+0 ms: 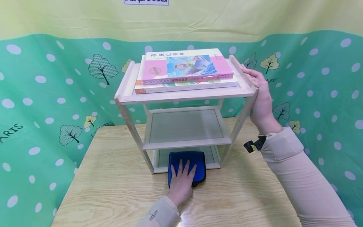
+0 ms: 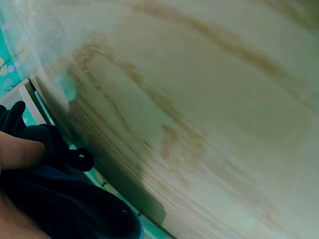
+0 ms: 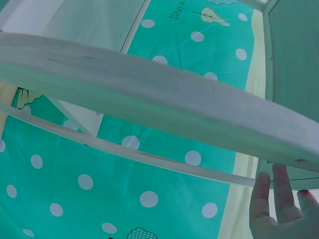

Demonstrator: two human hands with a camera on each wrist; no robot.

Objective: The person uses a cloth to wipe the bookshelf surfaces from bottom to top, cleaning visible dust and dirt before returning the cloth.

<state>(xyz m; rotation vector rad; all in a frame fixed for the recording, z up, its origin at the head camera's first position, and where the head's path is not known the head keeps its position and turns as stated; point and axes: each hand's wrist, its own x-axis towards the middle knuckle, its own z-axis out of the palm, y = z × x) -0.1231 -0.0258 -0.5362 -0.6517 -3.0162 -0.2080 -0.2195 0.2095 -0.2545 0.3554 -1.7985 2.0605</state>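
Observation:
A three-tier whitewashed wooden shelf rack [image 1: 187,145] stands on the table. My left hand [image 1: 181,186] lies with fingers spread on a folded blue cloth with black edging [image 1: 200,164], at the front of the bottom tier. In the left wrist view, its thumb [image 2: 20,150] touches dark folded fabric [image 2: 75,199] with a small black loop. My right hand [image 1: 262,97] holds the rack's upper right side, fingers over the side rail. The right wrist view shows several fingertips [image 3: 281,186] by the pale wood; their full contact is hidden.
Two books are stacked on the top tier, a pink-covered book [image 1: 187,66] above a white one [image 1: 187,87]. The wooden table [image 1: 119,179] extends around the rack. Behind hangs a green polka-dot curtain [image 1: 71,104] with a yellow upper band.

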